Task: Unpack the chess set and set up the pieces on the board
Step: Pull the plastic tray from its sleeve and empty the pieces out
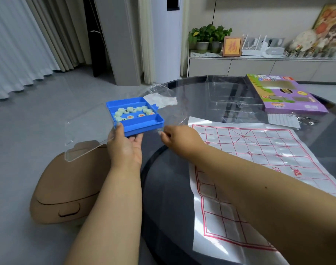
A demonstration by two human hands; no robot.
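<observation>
Spreading across the right of the dark round table (163, 188), the board (258, 159), a thin sheet printed with a red grid, lies flat but creased, and its near corner hangs past the rim, so a brushing forearm could drag it askew or onto the floor. Beyond it sit the purple box (285, 94) and a clear insert (230, 96), well apart from the hands. A clear wrap (83, 138) trails left and below the blue tray (136, 115) and stretches right toward the table; being slippery and hard to see, it could snag the tray as it comes away. The tray is held off the table's edge, over the floor and near a tan stool (68, 188), tilted slightly toward the person. The left hand (125, 148) grasps its near edge only, thumb on top and fingers beneath, a narrow hold for something loaded. The right hand (174, 138) is clenched in a pinch on the wrap's edge; a sharp tug there would likely jolt the tray. The pieces (133, 111), small pale discs, lie loose in its middle compartment and could slide out and scatter across the floor.
</observation>
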